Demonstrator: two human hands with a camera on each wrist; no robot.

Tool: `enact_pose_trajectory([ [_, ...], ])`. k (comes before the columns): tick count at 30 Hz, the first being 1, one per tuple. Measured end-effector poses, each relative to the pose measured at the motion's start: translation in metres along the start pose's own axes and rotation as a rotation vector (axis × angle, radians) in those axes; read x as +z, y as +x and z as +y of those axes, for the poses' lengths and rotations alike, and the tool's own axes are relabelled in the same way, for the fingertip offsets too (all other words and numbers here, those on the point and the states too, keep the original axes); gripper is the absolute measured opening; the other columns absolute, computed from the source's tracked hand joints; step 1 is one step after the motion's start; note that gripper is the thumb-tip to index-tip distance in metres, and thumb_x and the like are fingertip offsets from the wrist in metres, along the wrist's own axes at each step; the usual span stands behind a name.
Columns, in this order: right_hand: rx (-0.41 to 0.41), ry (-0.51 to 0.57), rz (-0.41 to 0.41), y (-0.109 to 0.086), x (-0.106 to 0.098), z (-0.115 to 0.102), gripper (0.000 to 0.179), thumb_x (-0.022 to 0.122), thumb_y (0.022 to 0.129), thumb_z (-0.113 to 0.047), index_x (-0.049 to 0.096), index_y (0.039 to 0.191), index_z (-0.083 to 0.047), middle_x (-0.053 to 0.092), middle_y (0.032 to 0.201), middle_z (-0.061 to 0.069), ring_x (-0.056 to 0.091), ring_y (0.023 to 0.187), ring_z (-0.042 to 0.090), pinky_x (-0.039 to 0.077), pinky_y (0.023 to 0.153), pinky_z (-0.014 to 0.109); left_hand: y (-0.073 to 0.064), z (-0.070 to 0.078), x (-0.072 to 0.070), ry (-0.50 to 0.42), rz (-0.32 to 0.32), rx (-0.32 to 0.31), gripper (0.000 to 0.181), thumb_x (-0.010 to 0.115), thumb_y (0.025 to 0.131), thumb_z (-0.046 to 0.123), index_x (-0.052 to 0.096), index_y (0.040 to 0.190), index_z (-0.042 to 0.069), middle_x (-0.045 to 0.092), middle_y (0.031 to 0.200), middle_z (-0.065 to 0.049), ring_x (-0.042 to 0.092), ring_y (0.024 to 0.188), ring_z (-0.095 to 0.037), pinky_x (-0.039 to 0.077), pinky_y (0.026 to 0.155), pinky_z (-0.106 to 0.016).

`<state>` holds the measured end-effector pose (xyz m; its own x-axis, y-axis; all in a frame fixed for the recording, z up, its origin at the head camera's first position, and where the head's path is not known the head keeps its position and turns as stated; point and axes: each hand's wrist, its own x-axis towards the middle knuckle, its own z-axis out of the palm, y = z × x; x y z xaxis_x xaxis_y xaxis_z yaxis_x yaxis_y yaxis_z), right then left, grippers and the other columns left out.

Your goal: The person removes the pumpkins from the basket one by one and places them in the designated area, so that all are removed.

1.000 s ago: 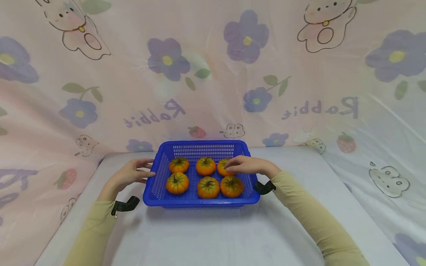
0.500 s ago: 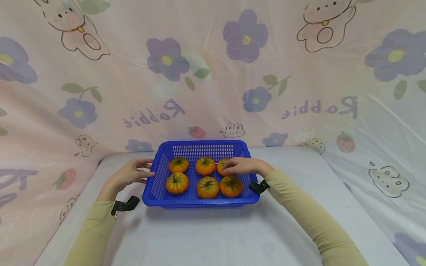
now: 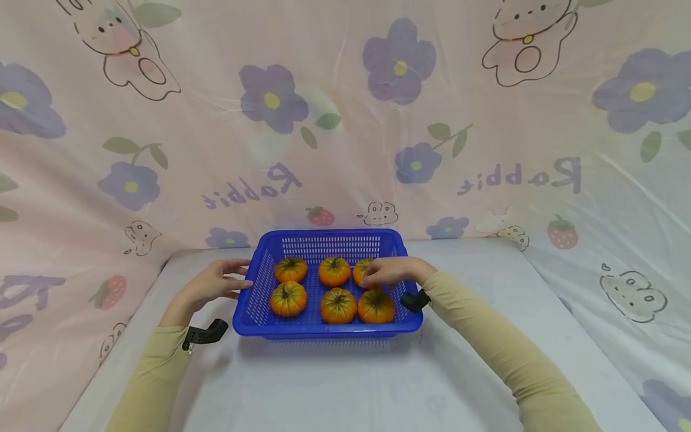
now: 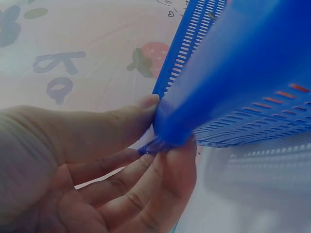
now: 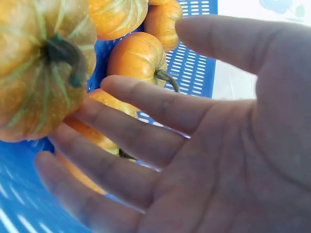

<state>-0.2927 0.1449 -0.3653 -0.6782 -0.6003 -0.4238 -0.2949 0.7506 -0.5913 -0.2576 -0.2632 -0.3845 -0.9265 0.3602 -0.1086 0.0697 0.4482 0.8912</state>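
Note:
A blue perforated plastic basket (image 3: 324,329) stands on the table with several small orange pumpkins in it, in two rows. My left hand (image 3: 213,282) is at the basket's left side; in the left wrist view its thumb and fingers pinch the basket rim (image 4: 177,128). Over the right end of the basket hovers my right hand (image 3: 396,271), partly hiding the back right pumpkin (image 3: 360,273). Just below it lies the front right pumpkin (image 3: 376,307). In the right wrist view the fingers (image 5: 160,104) are spread and fairly straight among the pumpkins, gripping none.
A white-covered table (image 3: 324,384) extends around the basket. Behind it hangs a pale curtain (image 3: 345,138) printed with flowers and rabbits, which also drapes down both sides. Black wrist cameras sit on both wrists, the right one (image 3: 415,300) close to the basket's right rim.
My right hand has shifted slightly left and toward the front inside the basket area. The left hand, the basket and the pumpkins stay in place.

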Motion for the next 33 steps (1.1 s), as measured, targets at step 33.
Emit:
enact_pose_trajectory([
  [33, 0.116, 0.049, -0.077, 0.0088, 0.0031, -0.0018, 0.031, 0.059, 0.095, -0.029, 0.065, 0.113, -0.004, 0.066, 0.093, 0.006, 0.063, 0.088, 0.021, 0.052, 0.085, 0.044, 0.0006, 0.0037, 0.0007, 0.002, 0.005, -0.02, 0.065, 0.066, 0.091, 0.01, 0.032, 0.142, -0.01, 0.046, 0.128, -0.033, 0.065, 0.089, -0.028, 0.056, 0.075, -0.041],
])
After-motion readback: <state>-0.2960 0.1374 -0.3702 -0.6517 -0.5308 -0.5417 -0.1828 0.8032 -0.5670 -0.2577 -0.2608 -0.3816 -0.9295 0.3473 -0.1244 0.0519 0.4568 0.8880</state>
